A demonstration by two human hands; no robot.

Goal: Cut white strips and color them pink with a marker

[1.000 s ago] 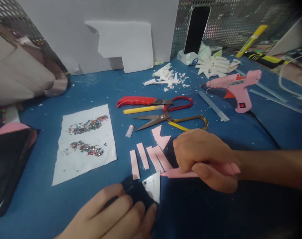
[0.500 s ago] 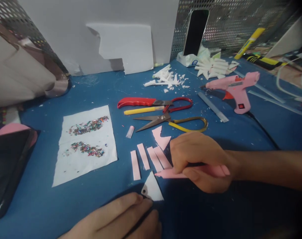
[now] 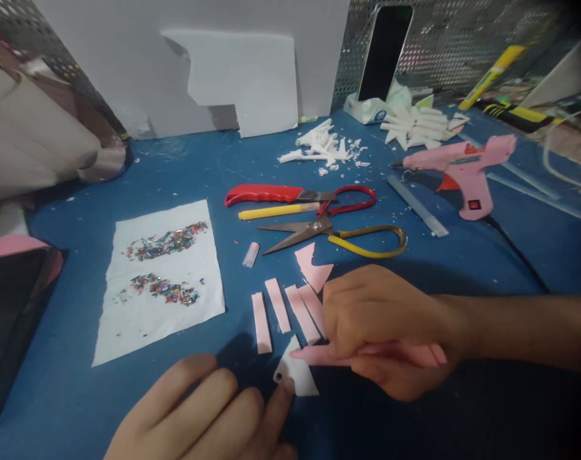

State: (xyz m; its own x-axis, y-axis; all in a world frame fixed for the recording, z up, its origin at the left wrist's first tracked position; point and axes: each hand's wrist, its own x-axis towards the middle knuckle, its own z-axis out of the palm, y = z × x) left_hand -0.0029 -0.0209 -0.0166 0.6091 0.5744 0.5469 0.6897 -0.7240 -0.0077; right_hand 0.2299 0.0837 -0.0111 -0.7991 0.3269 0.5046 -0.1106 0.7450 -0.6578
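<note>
My right hand (image 3: 381,326) is closed around a pink marker (image 3: 319,355). The marker's tip touches the upper part of a small white paper piece (image 3: 302,377), which has a dark hole at its left corner. With its fingers loosely curled, my left hand (image 3: 204,412) presses one digit on the lower left of that paper piece, holding it against the table. Several pink paper strips (image 3: 262,322) lie just beyond, the rightmost partly covered by my right hand. Above them is a notched pink scrap (image 3: 313,268). The marker's cap (image 3: 251,255) lies apart, near the scissors.
Yellow-handled scissors (image 3: 367,241), a red-handled cutting tool (image 3: 266,194) and a yellow stick (image 3: 275,211) lie mid-table. A pink glue gun (image 3: 467,169) rests at right. Glitter bits cover a white sheet (image 3: 204,319) at left, beside a black phone (image 3: 16,306). White scraps (image 3: 319,144) lie behind.
The marker tip has moved down and left onto the white paper piece. My left hand has curled its fingers and set a digit on the paper. The view has shifted slightly.
</note>
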